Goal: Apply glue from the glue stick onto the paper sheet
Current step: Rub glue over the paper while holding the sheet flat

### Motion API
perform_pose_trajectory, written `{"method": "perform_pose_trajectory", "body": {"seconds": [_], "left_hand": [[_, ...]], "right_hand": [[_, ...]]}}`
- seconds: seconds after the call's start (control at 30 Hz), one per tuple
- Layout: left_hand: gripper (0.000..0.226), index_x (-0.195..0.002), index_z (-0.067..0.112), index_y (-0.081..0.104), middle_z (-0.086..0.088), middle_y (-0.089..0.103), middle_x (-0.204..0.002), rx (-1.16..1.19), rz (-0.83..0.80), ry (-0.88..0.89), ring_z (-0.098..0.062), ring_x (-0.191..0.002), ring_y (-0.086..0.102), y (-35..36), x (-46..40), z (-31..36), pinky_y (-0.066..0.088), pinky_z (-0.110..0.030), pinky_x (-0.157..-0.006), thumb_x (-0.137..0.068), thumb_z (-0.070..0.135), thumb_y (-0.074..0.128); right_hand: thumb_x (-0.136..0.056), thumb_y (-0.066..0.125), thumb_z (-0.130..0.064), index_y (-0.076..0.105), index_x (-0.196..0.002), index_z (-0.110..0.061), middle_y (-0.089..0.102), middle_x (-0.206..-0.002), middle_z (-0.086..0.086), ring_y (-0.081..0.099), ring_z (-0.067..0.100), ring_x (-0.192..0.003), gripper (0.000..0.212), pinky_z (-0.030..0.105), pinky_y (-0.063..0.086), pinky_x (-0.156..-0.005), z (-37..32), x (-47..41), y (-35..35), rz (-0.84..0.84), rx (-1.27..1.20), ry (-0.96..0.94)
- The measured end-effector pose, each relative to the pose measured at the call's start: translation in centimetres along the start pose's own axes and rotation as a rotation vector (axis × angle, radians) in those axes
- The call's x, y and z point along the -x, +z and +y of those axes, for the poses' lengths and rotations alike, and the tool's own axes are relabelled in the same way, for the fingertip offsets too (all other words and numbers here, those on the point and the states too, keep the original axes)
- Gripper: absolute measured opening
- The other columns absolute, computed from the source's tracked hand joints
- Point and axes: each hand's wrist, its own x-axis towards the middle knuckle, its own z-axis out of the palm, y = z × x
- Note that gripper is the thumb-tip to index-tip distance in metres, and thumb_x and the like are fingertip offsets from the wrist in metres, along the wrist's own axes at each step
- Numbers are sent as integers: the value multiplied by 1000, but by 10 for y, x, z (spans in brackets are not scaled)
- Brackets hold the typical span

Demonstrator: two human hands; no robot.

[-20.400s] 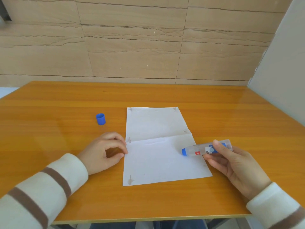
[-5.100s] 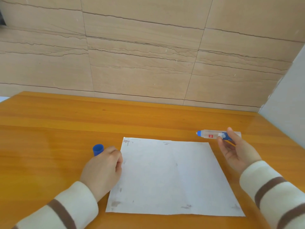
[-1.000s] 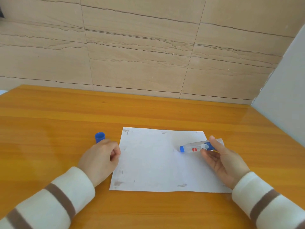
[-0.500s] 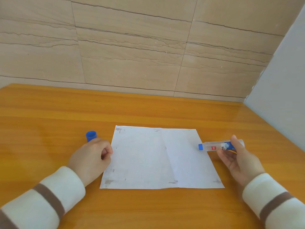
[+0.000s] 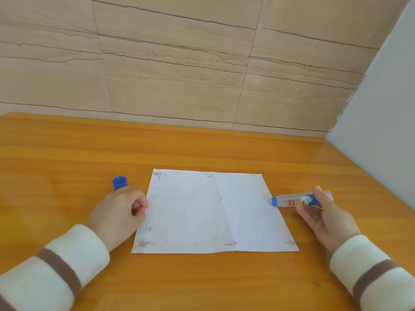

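A white paper sheet [image 5: 208,212] lies flat on the orange wooden table [image 5: 202,149], creased down its middle, with grey glue marks near its corners. My right hand [image 5: 323,216] pinches a clear glue stick [image 5: 292,200] with a blue tip, held level just off the sheet's right edge, tip pointing left. My left hand [image 5: 119,212] rests at the sheet's left edge with its fingers curled, fingertips touching the paper's edge. The glue stick's blue cap [image 5: 120,182] stands on the table just behind my left hand.
A beige tiled wall [image 5: 179,75] runs along the table's far edge. A pale grey panel [image 5: 386,113] closes off the right side. Both forearms wear white sleeves with brown stripes.
Over the last second my right hand carried the glue stick from above the sheet's right part out past its right edge. My left hand stayed at the left edge.
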Motion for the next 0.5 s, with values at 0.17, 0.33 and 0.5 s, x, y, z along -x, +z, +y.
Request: {"method": "perform_pose_trajectory", "body": {"seconds": [0.17, 0.33, 0.5], "left_hand": [[18, -72, 23, 61, 11, 55, -71, 17, -10, 10, -4, -64, 52, -1, 1, -3, 40, -18, -56, -78, 6, 62], [18, -73, 24, 63, 12, 57, -71, 55, -43, 39, -4, -64, 54, -5, 4, -6, 36, -11, -56, -78, 7, 64], [18, -72, 26, 64, 13, 57, -71, 86, -70, 52, -3, -64, 53, -8, 8, -7, 39, -9, -55, -79, 9, 65]], "right_hand": [[-83, 68, -35, 54, -88, -18, 65, -100, 12, 69, 21, -86, 23, 26, 59, -51, -2, 3, -6, 6, -59, 8], [-80, 71, -34, 59, -100, -15, 68, -101, 12, 73, 20, -82, 30, 22, 57, -53, 5, 16, 0, -86, -201, 14], [-72, 76, -33, 62, -95, -8, 72, -82, 12, 73, 19, -70, 36, 23, 57, -55, 16, 40, 18, -244, -245, 55]]}}
